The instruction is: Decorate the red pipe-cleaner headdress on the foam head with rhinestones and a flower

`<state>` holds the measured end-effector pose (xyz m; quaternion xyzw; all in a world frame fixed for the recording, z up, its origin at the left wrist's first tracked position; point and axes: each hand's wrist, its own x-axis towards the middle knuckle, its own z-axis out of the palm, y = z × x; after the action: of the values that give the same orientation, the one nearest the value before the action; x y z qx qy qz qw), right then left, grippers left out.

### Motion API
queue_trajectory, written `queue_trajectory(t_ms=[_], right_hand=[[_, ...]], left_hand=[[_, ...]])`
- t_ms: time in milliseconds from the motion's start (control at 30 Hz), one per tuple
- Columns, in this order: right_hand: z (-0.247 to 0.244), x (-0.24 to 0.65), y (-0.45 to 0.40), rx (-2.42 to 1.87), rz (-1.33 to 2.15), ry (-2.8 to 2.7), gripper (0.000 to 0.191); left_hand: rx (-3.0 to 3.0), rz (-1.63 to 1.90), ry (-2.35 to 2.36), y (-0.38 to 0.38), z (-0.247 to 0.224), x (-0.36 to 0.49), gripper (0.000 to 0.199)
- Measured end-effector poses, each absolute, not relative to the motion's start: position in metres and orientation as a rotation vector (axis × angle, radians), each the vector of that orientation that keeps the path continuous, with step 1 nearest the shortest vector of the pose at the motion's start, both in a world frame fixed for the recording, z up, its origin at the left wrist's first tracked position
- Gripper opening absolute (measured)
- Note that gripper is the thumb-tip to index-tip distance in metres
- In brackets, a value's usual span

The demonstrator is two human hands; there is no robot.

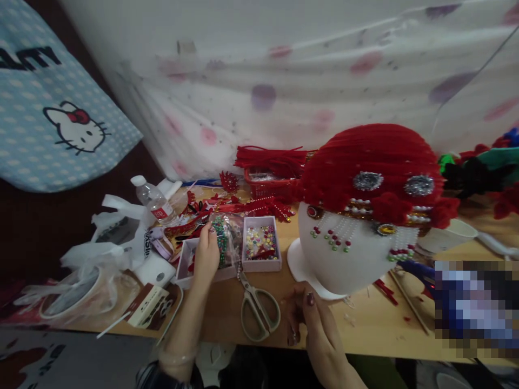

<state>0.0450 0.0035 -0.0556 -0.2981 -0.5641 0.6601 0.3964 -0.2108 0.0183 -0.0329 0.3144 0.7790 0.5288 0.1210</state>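
My left hand (pixel 207 254) is closed on a clear plastic bag of green beads (pixel 221 237), held above a shallow white box. My right hand (pixel 312 321) hangs over the table's front edge, fingers curled; anything between them is too small to make out. Between my hands lie scissors (pixel 259 313) with pale handles. Just behind them is a white box of colourful beads (pixel 261 244). To the right stands a white foam head (pixel 344 254) wearing a red cap (pixel 375 156) with silver discs, red flowers and hanging strings of pearls.
At the left are a water bottle (pixel 154 201), plastic bags (pixel 87 281) and a brown-and-white packet (pixel 150 308). A red basket (pixel 270 186) of red stems stands at the back. A thin stick (pixel 411 302) lies at the right, near a blurred-out patch.
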Motion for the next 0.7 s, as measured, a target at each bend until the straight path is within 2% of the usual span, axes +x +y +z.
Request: queue_trajectory(t_ms=[467, 700], right_hand=[[-0.063, 0.079, 0.002, -0.705, 1.657, -1.455, 0.046], [-0.056, 0.093, 0.008, -0.731, 1.490, -1.597, 0.047]], left_hand=[[1.563, 0.619, 2.688, 0.058, 0.027, -0.168, 0.043], [1.714, 0.492, 2.666, 0.079, 0.054, -0.159, 0.032]])
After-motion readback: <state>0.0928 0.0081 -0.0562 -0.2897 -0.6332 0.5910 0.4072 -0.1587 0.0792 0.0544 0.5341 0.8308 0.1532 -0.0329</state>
